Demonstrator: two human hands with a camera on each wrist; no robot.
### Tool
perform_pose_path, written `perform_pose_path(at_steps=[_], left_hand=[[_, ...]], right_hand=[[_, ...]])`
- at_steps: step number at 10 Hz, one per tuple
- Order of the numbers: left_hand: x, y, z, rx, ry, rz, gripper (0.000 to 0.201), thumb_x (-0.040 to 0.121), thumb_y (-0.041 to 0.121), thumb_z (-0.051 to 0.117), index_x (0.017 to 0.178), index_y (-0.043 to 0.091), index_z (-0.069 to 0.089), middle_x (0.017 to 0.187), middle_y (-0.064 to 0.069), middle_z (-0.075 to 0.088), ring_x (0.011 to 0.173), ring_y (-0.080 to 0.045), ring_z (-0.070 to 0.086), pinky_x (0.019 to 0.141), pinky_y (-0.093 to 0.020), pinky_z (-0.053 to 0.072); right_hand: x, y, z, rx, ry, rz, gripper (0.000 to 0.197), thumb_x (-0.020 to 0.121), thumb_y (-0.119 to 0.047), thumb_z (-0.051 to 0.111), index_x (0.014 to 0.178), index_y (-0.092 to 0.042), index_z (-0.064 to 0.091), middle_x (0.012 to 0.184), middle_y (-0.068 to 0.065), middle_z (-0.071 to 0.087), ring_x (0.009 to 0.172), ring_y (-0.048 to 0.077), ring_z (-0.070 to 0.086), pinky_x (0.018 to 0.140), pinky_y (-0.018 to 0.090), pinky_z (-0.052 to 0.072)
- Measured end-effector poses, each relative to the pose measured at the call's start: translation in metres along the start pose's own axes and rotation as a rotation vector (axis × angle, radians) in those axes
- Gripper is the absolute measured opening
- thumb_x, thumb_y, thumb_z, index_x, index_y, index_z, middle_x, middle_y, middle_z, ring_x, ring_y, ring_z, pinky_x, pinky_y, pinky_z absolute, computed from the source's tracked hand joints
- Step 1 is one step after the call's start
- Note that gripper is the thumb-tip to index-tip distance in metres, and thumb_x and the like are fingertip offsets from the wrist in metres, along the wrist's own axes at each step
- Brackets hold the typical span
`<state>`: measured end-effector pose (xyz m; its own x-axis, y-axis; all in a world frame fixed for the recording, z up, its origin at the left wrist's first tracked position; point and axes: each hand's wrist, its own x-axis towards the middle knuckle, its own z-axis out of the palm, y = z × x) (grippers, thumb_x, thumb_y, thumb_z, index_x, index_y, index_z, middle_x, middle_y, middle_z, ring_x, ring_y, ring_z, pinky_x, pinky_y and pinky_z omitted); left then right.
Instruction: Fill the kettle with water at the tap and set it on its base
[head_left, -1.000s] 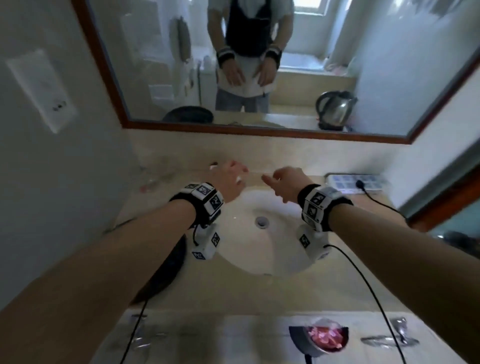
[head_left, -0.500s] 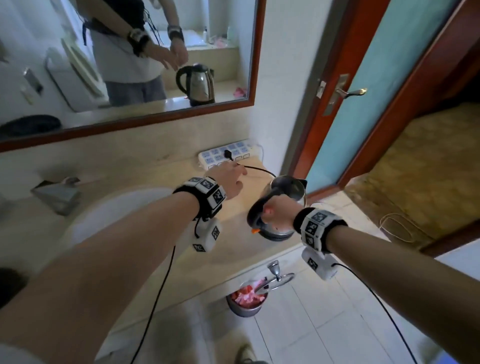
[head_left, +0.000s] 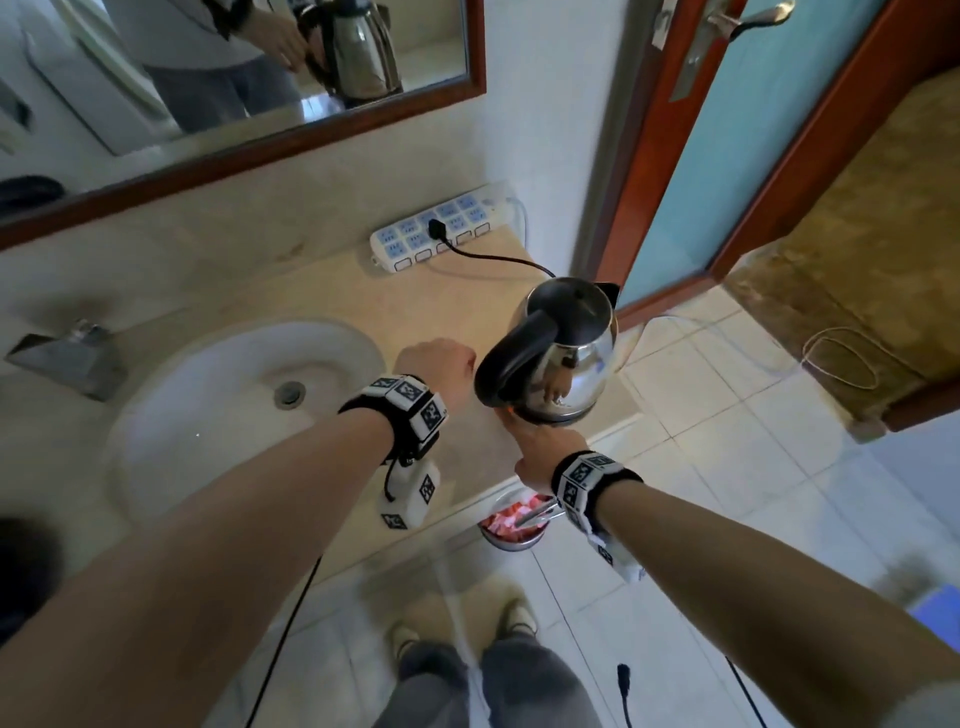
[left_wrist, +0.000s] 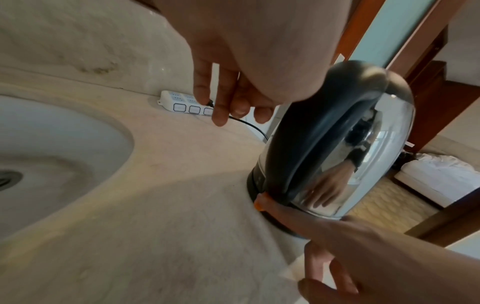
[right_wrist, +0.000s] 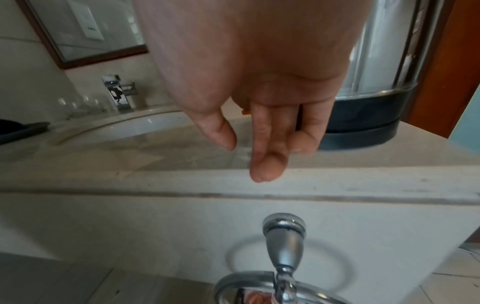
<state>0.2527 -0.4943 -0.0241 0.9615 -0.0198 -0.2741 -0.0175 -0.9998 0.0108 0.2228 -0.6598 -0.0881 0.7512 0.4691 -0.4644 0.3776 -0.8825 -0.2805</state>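
The steel kettle with a black handle stands upright on its dark base at the right end of the counter, lid down. My left hand hovers just left of the handle, its fingers hanging loose and holding nothing. My right hand is low at the kettle's foot, and one straight finger touches the orange switch under the handle. In the right wrist view the right hand's fingers point down in front of the base.
The white sink and square tap lie to the left. A power strip sits against the wall with a black cord running to the kettle. Below the counter edge are a towel ring and a bin; a door stands right.
My view swung from the sink to the counter's right end. Half a second ago my right hand gripped the kettle's handle; now it has let go and dropped to the switch.
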Motion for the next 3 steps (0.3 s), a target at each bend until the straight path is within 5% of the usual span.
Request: perform_pose_path(at_steps=[2, 3], left_hand=[[-0.003, 0.002, 0.005, -0.010, -0.044, -0.010, 0.033, 0.095, 0.025, 0.039, 0.101, 0.017, 0.071, 0.104, -0.008, 0.070, 0.095, -0.033, 0.067, 0.075, -0.033, 0.047], [-0.011, 0.000, 0.004, 0.010, -0.034, -0.010, 0.032, 0.095, 0.022, 0.039, 0.097, 0.016, 0.070, 0.104, -0.009, 0.069, 0.095, -0.033, 0.066, 0.075, -0.034, 0.047]], right_hand=[[0.000, 0.006, 0.006, -0.152, -0.024, 0.003, 0.096, 0.082, -0.004, 0.054, 0.153, -0.035, -0.003, 0.161, 0.007, 0.011, 0.123, 0.035, 0.051, 0.082, 0.039, 0.056], [0.003, -0.005, 0.005, -0.121, 0.017, -0.054, 0.082, 0.080, -0.013, 0.057, 0.151, -0.027, 0.017, 0.155, 0.009, 0.027, 0.128, 0.035, 0.048, 0.093, 0.042, 0.052]])
